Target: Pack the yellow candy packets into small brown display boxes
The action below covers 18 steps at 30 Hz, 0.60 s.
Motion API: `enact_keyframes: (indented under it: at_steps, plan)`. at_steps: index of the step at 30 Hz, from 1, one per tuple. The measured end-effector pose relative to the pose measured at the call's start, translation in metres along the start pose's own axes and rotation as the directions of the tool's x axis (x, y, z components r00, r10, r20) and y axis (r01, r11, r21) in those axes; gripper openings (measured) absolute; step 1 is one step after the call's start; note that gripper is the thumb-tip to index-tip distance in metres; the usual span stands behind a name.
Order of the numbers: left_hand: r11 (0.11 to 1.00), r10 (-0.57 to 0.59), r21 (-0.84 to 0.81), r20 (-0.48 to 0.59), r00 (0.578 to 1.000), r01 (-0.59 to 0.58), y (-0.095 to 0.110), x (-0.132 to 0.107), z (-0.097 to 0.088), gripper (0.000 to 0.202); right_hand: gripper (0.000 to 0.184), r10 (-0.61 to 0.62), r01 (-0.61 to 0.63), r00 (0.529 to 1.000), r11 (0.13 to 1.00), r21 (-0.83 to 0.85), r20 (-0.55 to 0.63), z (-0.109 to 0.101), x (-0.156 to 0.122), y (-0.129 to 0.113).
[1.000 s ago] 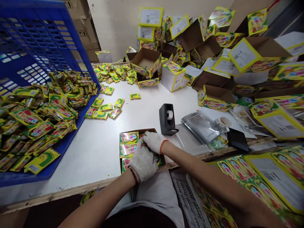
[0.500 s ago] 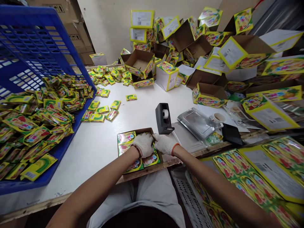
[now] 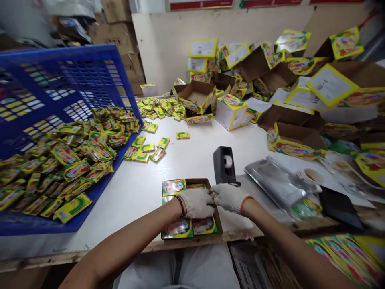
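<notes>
An open carton (image 3: 221, 228) stands at the front edge of the white table, holding several small yellow-green printed packets (image 3: 177, 228). My left hand (image 3: 198, 202), in a white knitted glove with a beaded bracelet at the wrist, lies over the packets with its fingers curled toward the carton's right wall. Meeting it there, my gloved right hand (image 3: 230, 197) has its fingertips closed at the right rim. The two sets of fingertips touch or nearly touch, and whatever is between them is hidden. A black tape dispenser (image 3: 224, 166) stands just behind my right hand.
On the left, a tipped blue plastic crate (image 3: 116, 168) spills many packets. Loose packets (image 3: 147, 147) lie mid-table. Empty printed boxes (image 3: 296, 140) pile up at the back right. Clear plastic trays (image 3: 276, 180), a cup (image 3: 313, 176) and a black flat object (image 3: 339, 206) sit at right.
The camera view has tilted up and turned left, so the table appears lower and further right. Both hands remain together at the carton's right side, with the right hand's fingers slightly shifted.
</notes>
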<state>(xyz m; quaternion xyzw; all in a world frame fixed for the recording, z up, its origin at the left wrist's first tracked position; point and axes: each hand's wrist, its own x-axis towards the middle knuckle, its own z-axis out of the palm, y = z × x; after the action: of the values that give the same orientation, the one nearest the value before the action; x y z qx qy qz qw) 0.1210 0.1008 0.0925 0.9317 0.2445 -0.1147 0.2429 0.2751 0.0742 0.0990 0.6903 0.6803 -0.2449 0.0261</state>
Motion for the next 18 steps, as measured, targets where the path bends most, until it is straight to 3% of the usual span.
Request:
enact_keyframes:
  at_steps: [2, 4, 5, 7, 11, 14, 18]
  plan:
    - [0.996, -0.018, -0.089, -0.239, 0.971, -0.003, -0.017, -0.005, -0.014, 0.029, 0.018, 0.002, -0.005, 0.998, 0.999, -0.040, -0.063, -0.018, 0.018, 0.000]
    - [0.978, -0.203, -0.135, -0.435, 0.877, 0.160, -0.050, -0.009, -0.027, 0.027, 0.024, -0.053, 0.042, 0.987, 0.996, -0.073, -0.151, -0.030, 0.045, -0.008]
    - [0.949, -0.316, -0.151, -0.479, 0.819, 0.278, -0.073, -0.011, -0.033, 0.027, 0.027, -0.117, 0.103, 0.977, 0.991, -0.089, -0.177, -0.032, 0.062, -0.016]
    - [0.855, -0.501, -0.158, -0.495, 0.709, 0.494, -0.128, -0.017, -0.041, 0.031, 0.032, -0.280, 0.260, 0.946, 0.957, -0.131, -0.162, -0.029, 0.098, -0.037]
    - [0.707, -0.675, -0.130, -0.417, 0.608, 0.696, -0.231, -0.039, -0.041, 0.039, 0.041, -0.481, 0.457, 0.877, 0.832, -0.314, 0.001, -0.007, 0.173, -0.094]
    - [0.648, -0.720, -0.061, -0.375, 0.584, 0.760, -0.269, -0.055, -0.033, 0.050, 0.041, -0.526, 0.506, 0.848, 0.769, -0.391, 0.062, 0.007, 0.217, -0.133]
    - [0.668, -0.693, 0.024, -0.344, 0.634, 0.743, -0.268, -0.060, -0.024, 0.045, 0.038, -0.525, 0.516, 0.846, 0.764, -0.389, 0.091, 0.019, 0.252, -0.156]
